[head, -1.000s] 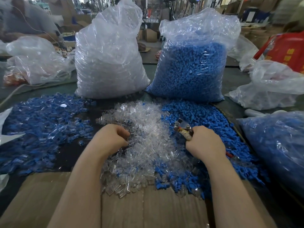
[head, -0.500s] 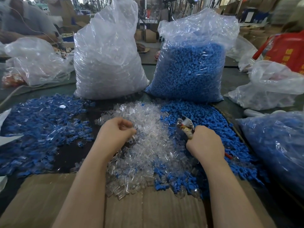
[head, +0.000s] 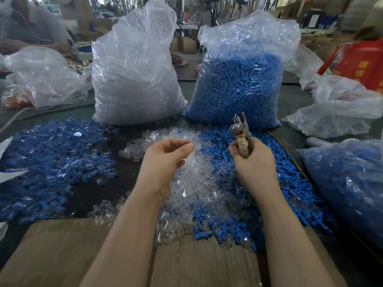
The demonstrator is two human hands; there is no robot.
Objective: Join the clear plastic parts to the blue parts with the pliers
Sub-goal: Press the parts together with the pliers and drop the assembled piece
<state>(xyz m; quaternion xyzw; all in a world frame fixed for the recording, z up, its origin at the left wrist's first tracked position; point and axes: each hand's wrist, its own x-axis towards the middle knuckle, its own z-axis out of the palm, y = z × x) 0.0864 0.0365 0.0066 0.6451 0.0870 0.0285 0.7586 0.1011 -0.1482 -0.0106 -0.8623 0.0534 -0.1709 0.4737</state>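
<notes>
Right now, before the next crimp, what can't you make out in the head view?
- Whether the left hand pinches a clear part: its fingers are curled, and anything clear blends into the clear pile behind.
- The pliers handles: hidden inside the right hand; whether a part sits in the nose is too small to tell.
- The print on the clear bag's label: too small.
- The person at the far left: blurred.

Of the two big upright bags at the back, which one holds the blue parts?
The right-hand bag, standing behind the pliers; it is packed with blue pieces, while the left-hand bag holds only clear ones.
</notes>
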